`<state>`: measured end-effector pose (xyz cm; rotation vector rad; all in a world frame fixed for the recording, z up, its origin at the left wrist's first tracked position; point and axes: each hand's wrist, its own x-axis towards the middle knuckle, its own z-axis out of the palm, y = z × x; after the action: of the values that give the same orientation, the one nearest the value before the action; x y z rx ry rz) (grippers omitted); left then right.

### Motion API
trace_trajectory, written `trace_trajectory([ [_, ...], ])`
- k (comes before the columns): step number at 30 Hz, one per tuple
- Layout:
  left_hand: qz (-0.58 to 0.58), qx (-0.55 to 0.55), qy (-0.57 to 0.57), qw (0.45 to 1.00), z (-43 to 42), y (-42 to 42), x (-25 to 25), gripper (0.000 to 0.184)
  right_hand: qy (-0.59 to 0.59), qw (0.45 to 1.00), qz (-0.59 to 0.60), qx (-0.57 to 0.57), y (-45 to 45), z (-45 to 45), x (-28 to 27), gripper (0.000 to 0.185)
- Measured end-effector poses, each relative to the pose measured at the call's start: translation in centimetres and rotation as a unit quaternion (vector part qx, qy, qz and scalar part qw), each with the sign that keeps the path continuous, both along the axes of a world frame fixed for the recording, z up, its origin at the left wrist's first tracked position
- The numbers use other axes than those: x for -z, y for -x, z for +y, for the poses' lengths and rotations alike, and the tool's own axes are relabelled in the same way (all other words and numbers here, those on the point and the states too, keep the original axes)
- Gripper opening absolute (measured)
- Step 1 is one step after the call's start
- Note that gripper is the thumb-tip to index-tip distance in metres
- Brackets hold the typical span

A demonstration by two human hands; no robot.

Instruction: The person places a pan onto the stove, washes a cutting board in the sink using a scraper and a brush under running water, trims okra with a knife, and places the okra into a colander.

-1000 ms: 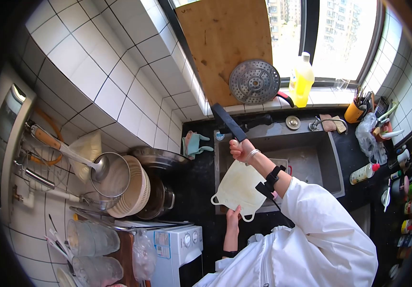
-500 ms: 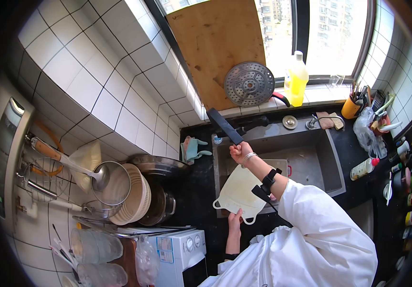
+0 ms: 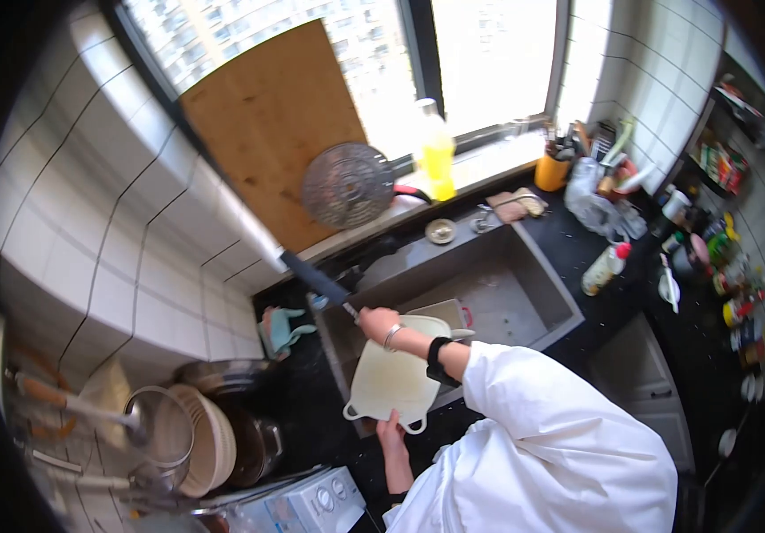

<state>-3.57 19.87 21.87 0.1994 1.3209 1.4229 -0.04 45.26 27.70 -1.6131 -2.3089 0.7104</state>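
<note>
A long, flat dark object [image 3: 316, 278] slants up and left from my right hand [image 3: 379, 326], whose fingers are wrapped round its lower end. I cannot tell exactly what it is. Below that hand, a cream cutting board [image 3: 391, 382] with loop handles lies over the near left part of the sink [image 3: 525, 266]. My left hand [image 3: 390, 430] grips the board's near edge between the two handles. The right forearm hides part of the board's right side.
A wooden board [image 3: 280, 124] and a perforated steel disc [image 3: 347, 185] lean at the window. Right of the sink stands a red-capped bottle [image 3: 605, 268]. Teal gloves [image 3: 283, 332] lie left of it, with pans and a white colander [image 3: 209, 440] further left.
The view has swung to the right, so the sink and window appear further left and tilted. Both hands keep their holds, and more of the right-hand shelf and a cabinet shows.
</note>
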Motion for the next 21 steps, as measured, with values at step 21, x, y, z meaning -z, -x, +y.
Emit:
trace_trajectory([
  [21,-0.025,0.135,-0.002,0.991,4.2,-1.1,2.1,0.045,0.380,0.675,0.524,0.354,-55.2,-19.8,-0.3,0.019],
])
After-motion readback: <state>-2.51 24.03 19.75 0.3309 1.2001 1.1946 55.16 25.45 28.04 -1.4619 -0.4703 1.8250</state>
